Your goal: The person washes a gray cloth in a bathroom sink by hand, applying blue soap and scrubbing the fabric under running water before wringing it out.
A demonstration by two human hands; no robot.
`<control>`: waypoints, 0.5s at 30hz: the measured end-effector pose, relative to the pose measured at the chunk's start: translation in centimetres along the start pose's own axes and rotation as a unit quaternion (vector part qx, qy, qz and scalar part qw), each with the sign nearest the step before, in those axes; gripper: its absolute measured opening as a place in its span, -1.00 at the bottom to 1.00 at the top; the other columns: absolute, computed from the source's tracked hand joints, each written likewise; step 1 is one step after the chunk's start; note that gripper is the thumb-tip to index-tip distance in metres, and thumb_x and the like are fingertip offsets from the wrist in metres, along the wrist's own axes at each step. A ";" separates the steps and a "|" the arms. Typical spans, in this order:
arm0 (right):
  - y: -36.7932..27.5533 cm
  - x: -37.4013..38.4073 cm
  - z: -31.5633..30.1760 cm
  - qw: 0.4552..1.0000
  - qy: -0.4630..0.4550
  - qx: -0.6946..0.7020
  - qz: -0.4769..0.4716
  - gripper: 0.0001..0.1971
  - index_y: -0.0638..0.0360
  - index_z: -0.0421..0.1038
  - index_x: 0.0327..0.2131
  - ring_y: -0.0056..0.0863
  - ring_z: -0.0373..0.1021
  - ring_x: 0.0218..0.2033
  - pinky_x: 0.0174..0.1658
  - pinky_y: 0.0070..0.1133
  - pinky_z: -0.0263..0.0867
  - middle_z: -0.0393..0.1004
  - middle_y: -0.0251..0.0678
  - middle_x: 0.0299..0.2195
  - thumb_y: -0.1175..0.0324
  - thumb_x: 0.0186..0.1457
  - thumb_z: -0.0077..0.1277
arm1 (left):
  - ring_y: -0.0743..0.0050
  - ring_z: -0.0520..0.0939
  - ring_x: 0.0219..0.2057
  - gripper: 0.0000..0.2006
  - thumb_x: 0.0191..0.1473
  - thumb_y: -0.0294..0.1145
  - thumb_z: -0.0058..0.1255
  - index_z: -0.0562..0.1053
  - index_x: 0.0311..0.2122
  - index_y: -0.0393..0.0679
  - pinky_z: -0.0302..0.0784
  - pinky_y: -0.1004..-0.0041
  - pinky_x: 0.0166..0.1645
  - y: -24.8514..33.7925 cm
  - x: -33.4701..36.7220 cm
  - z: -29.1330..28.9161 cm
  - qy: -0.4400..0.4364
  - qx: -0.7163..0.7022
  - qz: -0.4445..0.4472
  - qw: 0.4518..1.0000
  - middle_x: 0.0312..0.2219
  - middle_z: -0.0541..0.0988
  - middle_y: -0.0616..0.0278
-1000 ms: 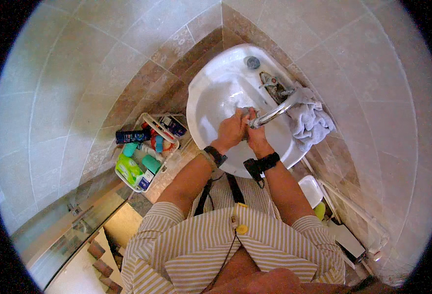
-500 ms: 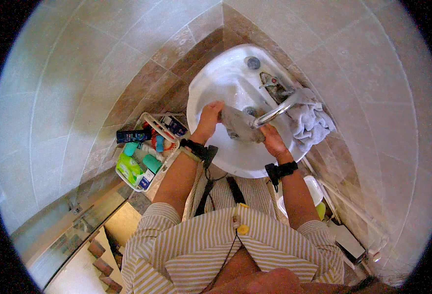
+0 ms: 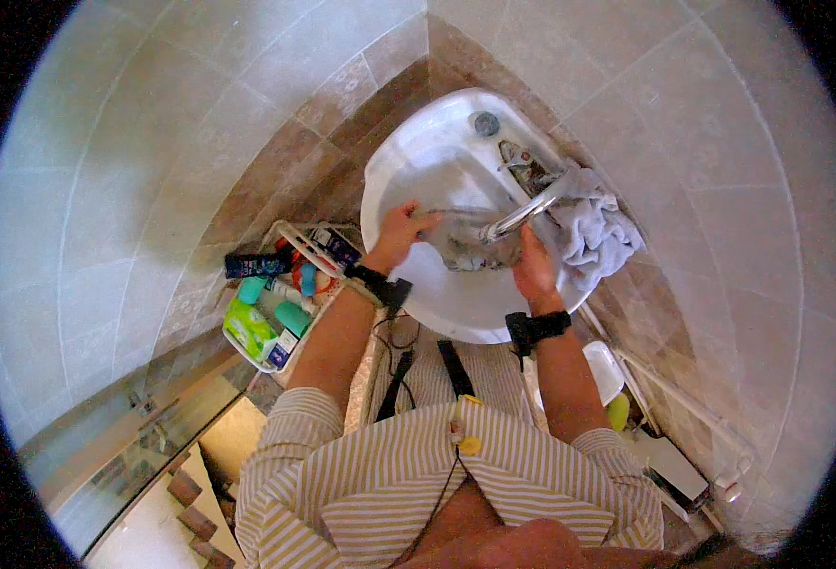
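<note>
Over the white washbasin (image 3: 461, 308), a greyish see-through container (image 3: 465, 248) is held between my two hands beneath the chrome tap (image 3: 530, 212). My left hand (image 3: 401, 235) grips its left end, thumb and fingers closed at the edge. At the right end my right hand (image 3: 535, 270) has hold of it, with some fingers hidden behind the container and the spout. Whether water is running I cannot make out. A crumpled grey towel (image 3: 596, 229) lies over the basin's right rim, beside the tap.
To the left stands a white basket (image 3: 281, 228) packed with bottles, a green packet (image 3: 250, 327) and small boxes. A round dark stopper (image 3: 486, 123) sits on the basin's back ledge. A white tub (image 3: 603, 373) is low on the right, near a pipe (image 3: 679, 408). Tiled walls meet behind the basin.
The container has tipped, so its see-through inside now shows under the spout. My right hand has turned and moved up a little along its end; my left hand has shifted slightly.
</note>
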State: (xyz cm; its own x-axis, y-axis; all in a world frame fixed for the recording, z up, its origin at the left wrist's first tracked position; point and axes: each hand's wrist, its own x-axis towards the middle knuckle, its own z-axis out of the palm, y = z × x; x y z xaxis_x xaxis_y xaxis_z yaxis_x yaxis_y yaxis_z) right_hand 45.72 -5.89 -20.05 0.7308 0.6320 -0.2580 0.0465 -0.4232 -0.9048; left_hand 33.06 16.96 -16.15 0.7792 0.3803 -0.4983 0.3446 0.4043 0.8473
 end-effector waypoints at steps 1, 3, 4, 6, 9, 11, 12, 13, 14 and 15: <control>0.0 -0.1 0.7 0.999 -0.011 0.038 -0.014 -0.63 0.18 0.13 0.03 -0.43 0.26 -0.10 -0.02 -0.56 0.16 0.31 -0.28 -0.10 0.28 0.17 -0.38 | 0.44 0.48 -0.38 -0.55 -0.25 -0.29 0.20 0.37 -0.21 -0.27 0.39 0.42 -0.26 0.3 -0.5 2.0 0.038 -0.126 0.025 0.991 -0.39 0.48 0.26; -3.5 -0.5 3.6 0.949 -0.053 0.310 0.029 -0.57 0.19 0.07 0.06 -0.38 0.21 -0.05 0.04 -0.54 0.10 0.25 -0.28 -0.04 0.20 0.17 -0.38 | 0.35 0.48 -0.35 -0.53 -0.23 -0.42 0.17 0.30 -0.15 -0.25 0.38 0.37 -0.20 -4.0 -0.5 5.7 0.065 -0.056 0.074 0.994 -0.35 0.46 0.21; -5.6 -0.6 5.3 0.845 -0.073 0.524 0.085 -0.53 0.20 0.04 0.08 -0.35 0.18 -0.02 0.08 -0.52 0.06 0.21 -0.28 0.00 0.16 0.16 -0.38 | 0.30 0.47 -0.35 -0.55 -0.21 -0.41 0.14 0.30 -0.14 -0.24 0.37 0.36 -0.19 -5.1 0.4 6.7 0.100 0.013 0.179 0.979 -0.34 0.46 0.17; -6.3 -2.2 7.7 0.885 -0.077 0.453 0.072 -0.52 0.21 0.05 0.07 -0.37 0.13 0.02 0.09 -0.48 0.05 0.17 -0.29 0.02 0.14 0.16 -0.39 | 0.22 0.47 -0.34 -0.59 -0.15 -0.40 0.07 0.30 -0.13 -0.22 0.35 0.32 -0.16 -5.7 1.1 8.1 0.161 0.149 0.374 0.901 -0.32 0.46 0.11; -10.2 -3.9 6.6 0.973 -0.089 0.208 0.051 -0.53 0.22 0.12 0.02 -0.37 0.17 -0.02 0.06 -0.46 0.09 0.23 -0.27 -0.03 0.10 0.17 -0.43 | 0.03 0.39 -0.18 -0.65 0.04 -0.24 -0.26 0.28 -0.09 -0.21 0.27 0.29 -0.08 -5.3 0.6 6.8 0.105 0.163 0.152 0.969 -0.23 0.41 -0.06; -6.3 -1.3 6.1 0.821 -0.066 0.503 0.262 -0.52 0.27 0.24 -0.11 -0.36 0.26 -0.15 -0.02 -0.45 0.18 0.35 -0.23 -0.18 0.05 0.18 -0.50 | 0.05 0.35 -0.12 -0.62 0.09 -0.21 -0.35 0.23 -0.04 -0.19 0.23 0.31 -0.04 -4.9 -0.1 7.2 0.029 0.125 0.070 0.989 -0.18 0.36 -0.09; -6.5 -1.4 5.9 0.821 -0.079 0.508 0.249 -0.55 0.23 0.24 -0.12 -0.38 0.28 -0.19 -0.06 -0.45 0.21 0.36 -0.25 -0.20 0.08 0.16 -0.46 | 0.07 0.32 -0.08 -0.60 0.10 -0.21 -0.38 0.19 0.00 -0.18 0.19 0.32 0.00 -4.3 -0.6 7.3 0.019 0.135 0.053 0.989 -0.13 0.32 -0.11; -6.7 -1.6 5.8 0.821 -0.092 0.512 0.236 -0.59 0.20 0.25 -0.12 -0.39 0.31 -0.22 -0.09 -0.46 0.23 0.37 -0.28 -0.22 0.11 0.14 -0.41 | 0.10 0.29 -0.04 -0.58 0.12 -0.20 -0.40 0.15 0.05 -0.17 0.15 0.33 0.03 -3.6 -1.1 7.5 0.009 0.145 0.035 0.989 -0.08 0.28 -0.12; -6.9 -1.8 5.5 0.822 -0.104 0.514 0.222 -0.62 0.17 0.25 -0.13 -0.40 0.33 -0.26 -0.13 -0.47 0.26 0.38 -0.30 -0.24 0.13 0.12 -0.36 | 0.12 0.26 0.00 -0.56 0.14 -0.20 -0.43 0.11 0.09 -0.16 0.12 0.34 0.06 -2.9 -1.5 7.8 -0.002 0.152 0.020 0.988 -0.04 0.24 -0.14; -5.3 -2.5 7.0 0.856 -0.089 0.476 0.179 -0.61 0.18 0.23 -0.12 -0.41 0.30 -0.21 -0.10 -0.48 0.24 0.36 -0.29 -0.21 0.11 0.12 -0.35 | 0.21 0.20 0.03 -0.54 0.15 -0.16 -0.43 0.10 0.09 -0.20 0.06 0.39 0.09 -2.4 -0.7 6.9 -0.024 0.073 0.002 0.997 0.00 0.20 -0.08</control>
State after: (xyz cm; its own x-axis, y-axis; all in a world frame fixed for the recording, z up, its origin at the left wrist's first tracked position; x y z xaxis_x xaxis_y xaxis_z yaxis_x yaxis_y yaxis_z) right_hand 38.87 -0.70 -16.97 0.4626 0.6981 -0.5465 -0.7969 0.0573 -0.6013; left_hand 35.33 10.01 -16.58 0.8042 0.3392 -0.4880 0.4111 0.2756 0.8690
